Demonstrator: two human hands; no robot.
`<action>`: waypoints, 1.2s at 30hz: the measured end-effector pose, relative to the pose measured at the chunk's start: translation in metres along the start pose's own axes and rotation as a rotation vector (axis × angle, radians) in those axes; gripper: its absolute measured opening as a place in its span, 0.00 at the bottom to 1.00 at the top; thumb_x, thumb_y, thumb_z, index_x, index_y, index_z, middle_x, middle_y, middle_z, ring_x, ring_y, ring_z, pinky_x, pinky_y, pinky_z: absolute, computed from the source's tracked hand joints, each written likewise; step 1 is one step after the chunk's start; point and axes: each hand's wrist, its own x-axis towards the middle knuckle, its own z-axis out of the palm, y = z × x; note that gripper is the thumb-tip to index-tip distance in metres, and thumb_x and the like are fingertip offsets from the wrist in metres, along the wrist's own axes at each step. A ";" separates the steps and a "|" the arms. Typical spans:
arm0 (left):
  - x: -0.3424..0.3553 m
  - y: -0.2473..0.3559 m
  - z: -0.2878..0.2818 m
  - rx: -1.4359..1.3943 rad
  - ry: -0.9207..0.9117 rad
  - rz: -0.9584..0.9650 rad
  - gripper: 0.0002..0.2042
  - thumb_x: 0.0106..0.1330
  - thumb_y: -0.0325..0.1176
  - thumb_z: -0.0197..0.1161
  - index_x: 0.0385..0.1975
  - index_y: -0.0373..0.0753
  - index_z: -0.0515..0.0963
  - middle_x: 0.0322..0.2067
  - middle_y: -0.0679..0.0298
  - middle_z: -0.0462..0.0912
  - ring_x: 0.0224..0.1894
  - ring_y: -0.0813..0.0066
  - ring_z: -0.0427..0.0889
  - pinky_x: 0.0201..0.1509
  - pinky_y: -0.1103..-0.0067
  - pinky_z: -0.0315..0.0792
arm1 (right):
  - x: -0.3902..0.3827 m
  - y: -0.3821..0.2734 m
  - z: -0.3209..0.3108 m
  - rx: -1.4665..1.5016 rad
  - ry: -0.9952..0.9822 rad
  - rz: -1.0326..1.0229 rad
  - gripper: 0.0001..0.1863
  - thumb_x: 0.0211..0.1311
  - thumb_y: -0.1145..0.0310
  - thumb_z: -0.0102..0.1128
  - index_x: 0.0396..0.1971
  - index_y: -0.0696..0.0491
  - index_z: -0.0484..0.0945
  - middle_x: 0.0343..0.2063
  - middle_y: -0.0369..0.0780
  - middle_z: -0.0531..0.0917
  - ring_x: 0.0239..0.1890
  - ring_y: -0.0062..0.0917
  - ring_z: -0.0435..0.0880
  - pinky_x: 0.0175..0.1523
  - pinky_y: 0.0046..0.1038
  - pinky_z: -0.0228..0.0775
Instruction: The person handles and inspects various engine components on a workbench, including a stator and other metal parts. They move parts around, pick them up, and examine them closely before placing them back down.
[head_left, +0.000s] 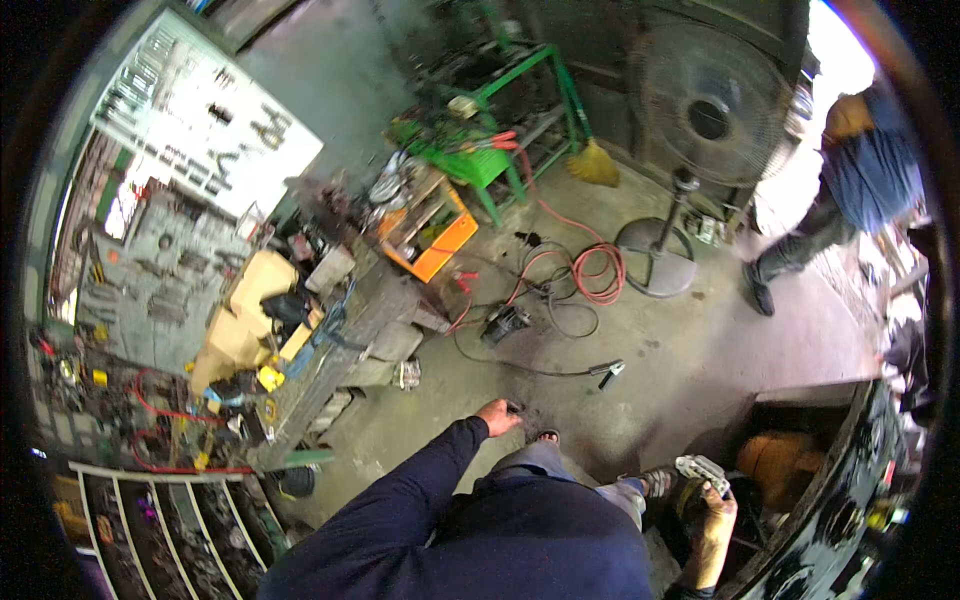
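My left hand (497, 419) hangs in front of my body with its fingers closed. A small dark thing (513, 408) shows at the fingertips, too small to name. Off to my right side, my right hand (718, 510) grips a grey metal part (702, 472) with an uneven, lumpy outline. It is held up above my sandalled foot (657, 483), beside a dark bench. The fingers hide its lower end.
A cluttered workbench (365, 310) stands at the left, with an orange box (440, 245) at its far end. Red hose (600, 275) and black cable lie coiled on the floor near a pedestal fan (708, 118). Another person (865, 175) stands at the far right.
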 end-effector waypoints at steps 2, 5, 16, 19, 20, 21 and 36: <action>-0.007 -0.070 -0.029 -0.088 0.078 0.019 0.18 0.66 0.47 0.63 0.37 0.35 0.82 0.37 0.44 0.85 0.43 0.44 0.83 0.49 0.58 0.77 | 0.021 0.013 0.056 0.059 -0.058 0.042 0.27 0.59 0.68 0.74 0.56 0.64 0.78 0.47 0.45 0.87 0.44 0.30 0.87 0.52 0.29 0.79; -0.049 -0.171 -0.049 0.134 0.022 -0.105 0.10 0.61 0.39 0.62 0.35 0.39 0.80 0.33 0.49 0.84 0.41 0.49 0.84 0.45 0.58 0.77 | 0.052 0.011 0.123 -0.103 -0.074 0.111 0.18 0.60 0.73 0.70 0.49 0.61 0.83 0.39 0.37 0.88 0.38 0.22 0.85 0.48 0.25 0.75; -0.093 -0.301 -0.044 -0.338 0.049 -0.501 0.09 0.71 0.34 0.57 0.42 0.35 0.78 0.34 0.58 0.84 0.35 0.67 0.83 0.41 0.73 0.78 | 0.274 0.060 0.345 -0.724 -0.357 0.241 0.12 0.56 0.74 0.71 0.40 0.58 0.88 0.30 0.32 0.86 0.29 0.15 0.78 0.33 0.21 0.70; -0.074 -0.315 -0.043 -0.788 0.217 -0.601 0.08 0.71 0.30 0.54 0.40 0.32 0.75 0.34 0.54 0.81 0.31 0.64 0.82 0.36 0.78 0.79 | 0.329 0.065 0.432 -0.771 -0.535 0.131 0.13 0.58 0.75 0.69 0.44 0.59 0.87 0.34 0.34 0.88 0.34 0.17 0.81 0.38 0.22 0.74; -0.063 -0.321 -0.047 -0.881 0.243 -0.647 0.07 0.69 0.29 0.55 0.39 0.31 0.75 0.33 0.52 0.80 0.31 0.64 0.81 0.34 0.77 0.78 | 0.336 0.062 0.459 -0.779 -0.549 0.117 0.13 0.59 0.75 0.69 0.45 0.59 0.87 0.36 0.34 0.89 0.35 0.17 0.82 0.41 0.23 0.75; -0.051 -0.327 -0.053 -0.841 0.250 -0.646 0.07 0.67 0.28 0.56 0.38 0.30 0.74 0.32 0.50 0.79 0.31 0.63 0.80 0.32 0.76 0.76 | 0.341 0.059 0.487 -0.593 -0.602 0.097 0.15 0.59 0.73 0.71 0.46 0.59 0.86 0.38 0.36 0.90 0.38 0.18 0.83 0.44 0.23 0.76; 0.265 -0.379 -0.461 -0.166 0.382 -0.236 0.22 0.64 0.41 0.63 0.54 0.35 0.75 0.48 0.48 0.83 0.53 0.43 0.80 0.58 0.57 0.75 | 0.388 0.209 0.676 -1.122 -0.584 0.019 0.12 0.58 0.76 0.73 0.43 0.57 0.88 0.29 0.32 0.87 0.30 0.14 0.79 0.35 0.23 0.72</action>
